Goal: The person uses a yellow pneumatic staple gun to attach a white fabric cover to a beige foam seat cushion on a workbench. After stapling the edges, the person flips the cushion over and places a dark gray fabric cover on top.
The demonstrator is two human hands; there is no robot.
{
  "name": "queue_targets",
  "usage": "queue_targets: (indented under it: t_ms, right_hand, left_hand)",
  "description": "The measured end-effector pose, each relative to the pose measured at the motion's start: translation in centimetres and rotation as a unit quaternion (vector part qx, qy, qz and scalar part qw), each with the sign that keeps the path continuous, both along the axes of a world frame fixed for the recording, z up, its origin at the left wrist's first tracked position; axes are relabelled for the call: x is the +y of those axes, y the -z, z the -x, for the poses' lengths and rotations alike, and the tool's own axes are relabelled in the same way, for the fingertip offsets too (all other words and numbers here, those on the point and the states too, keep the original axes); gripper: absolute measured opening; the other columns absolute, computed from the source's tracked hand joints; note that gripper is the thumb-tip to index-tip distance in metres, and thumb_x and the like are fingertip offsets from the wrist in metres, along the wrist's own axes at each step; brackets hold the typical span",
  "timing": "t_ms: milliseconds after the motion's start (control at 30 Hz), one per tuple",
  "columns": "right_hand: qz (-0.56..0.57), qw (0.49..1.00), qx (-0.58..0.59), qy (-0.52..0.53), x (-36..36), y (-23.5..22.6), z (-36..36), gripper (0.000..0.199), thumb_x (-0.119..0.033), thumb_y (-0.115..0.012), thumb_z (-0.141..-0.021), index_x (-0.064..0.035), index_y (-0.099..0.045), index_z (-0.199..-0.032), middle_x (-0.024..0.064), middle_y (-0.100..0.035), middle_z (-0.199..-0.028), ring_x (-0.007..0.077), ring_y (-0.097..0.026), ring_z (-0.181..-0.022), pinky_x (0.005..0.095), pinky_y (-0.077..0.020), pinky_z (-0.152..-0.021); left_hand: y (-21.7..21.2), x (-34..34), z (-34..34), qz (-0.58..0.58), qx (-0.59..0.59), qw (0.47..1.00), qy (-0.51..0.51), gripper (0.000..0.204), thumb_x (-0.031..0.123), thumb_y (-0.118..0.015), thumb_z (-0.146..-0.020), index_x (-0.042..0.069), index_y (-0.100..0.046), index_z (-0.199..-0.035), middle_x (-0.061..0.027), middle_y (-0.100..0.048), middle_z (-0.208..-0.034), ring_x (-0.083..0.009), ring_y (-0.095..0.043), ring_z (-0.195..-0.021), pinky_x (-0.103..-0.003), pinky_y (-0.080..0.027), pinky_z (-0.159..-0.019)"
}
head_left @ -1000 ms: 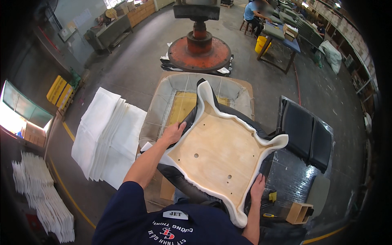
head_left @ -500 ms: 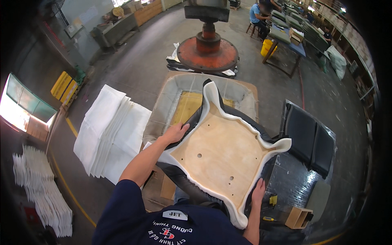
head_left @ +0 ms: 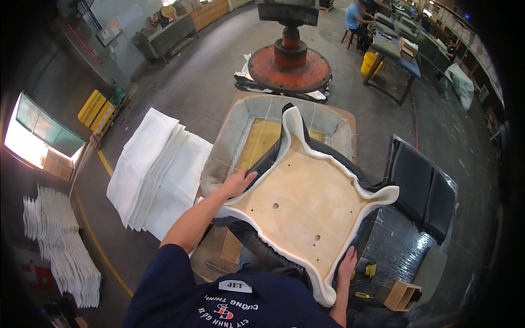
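Note:
Held up in front of me is a seat cushion (head_left: 298,199), its plywood base facing up. White foam and black upholstery stand up round the edge, with flared corners. My left hand (head_left: 238,183) grips the black cover along the far left side. On the right, near the closest corner, my right hand (head_left: 346,263) is closed on the black edge. Most of its fingers are hidden beneath the cushion. Behind and partly under the cushion is a padded grey frame (head_left: 225,136) with a yellowish bottom (head_left: 256,141), below a round orange press head (head_left: 290,65).
White sheets (head_left: 158,169) lie stacked at left, more (head_left: 63,246) on the floor. Finished black cushions (head_left: 418,188) rest on a plastic-covered surface at right, near a small wooden box (head_left: 402,295) and a screwdriver (head_left: 363,295). A person in blue (head_left: 356,22) sits far right by a table.
The whole view has shifted slightly, so the surroundings appear further right. Both hands keep their grip on the cushion, which stays in nearly the same pose.

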State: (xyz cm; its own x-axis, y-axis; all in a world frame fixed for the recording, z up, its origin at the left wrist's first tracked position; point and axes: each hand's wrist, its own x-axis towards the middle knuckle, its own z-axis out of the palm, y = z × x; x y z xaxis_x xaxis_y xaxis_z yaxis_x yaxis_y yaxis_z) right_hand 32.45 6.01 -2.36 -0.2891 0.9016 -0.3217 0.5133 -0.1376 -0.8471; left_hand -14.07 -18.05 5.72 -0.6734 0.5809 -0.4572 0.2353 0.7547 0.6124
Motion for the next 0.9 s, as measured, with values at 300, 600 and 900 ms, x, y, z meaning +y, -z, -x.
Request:
queue_targets:
  t_ms: [300,600,900]
  right_hand:
    - [0.144,0.983,0.113,-0.034,-2.4,-2.7,-1.3,0.066,-0.051,-0.047,-0.11,0.0092,-0.061,-0.134,0.0154,-0.066,-0.131,0.0225,-0.061,-0.118,0.0342,-0.044,-0.107]
    - [0.209,0.952,0.217,-0.044,-3.1,-2.7,-1.8,0.059,-0.047,-0.051,-0.109,0.0061,-0.063,-0.132,0.0125,-0.069,-0.127,0.0212,-0.064,-0.115,0.0331,-0.0473,-0.104]
    - [0.199,0.963,0.179,-0.041,-2.4,-0.6,-2.7,0.057,-0.045,-0.056,-0.108,0.006,-0.064,-0.13,0.0131,-0.069,-0.126,0.0206,-0.064,-0.113,0.0331,-0.0482,-0.103]
  left_hand:
    - [-0.9,-5.0,0.9,-0.024,-0.107,0.991,0.079,0.076,0.051,-0.059,-0.104,-0.001,-0.039,-0.155,-0.022,-0.058,-0.144,-0.0288,-0.055,-0.132,-0.038,-0.041,-0.112]
    - [2.2,-5.4,-2.1,-0.172,-0.023,0.984,-0.024,0.058,0.035,-0.062,-0.104,-0.003,-0.05,-0.146,-0.0213,-0.065,-0.132,-0.0265,-0.063,-0.119,-0.037,-0.048,-0.103]
    - [2.5,-5.4,-2.7,-0.152,0.07,0.986,-0.017,0.054,0.034,-0.059,-0.105,-0.002,-0.05,-0.144,-0.0294,-0.069,-0.12,-0.0389,-0.069,-0.11,-0.044,-0.052,-0.094]
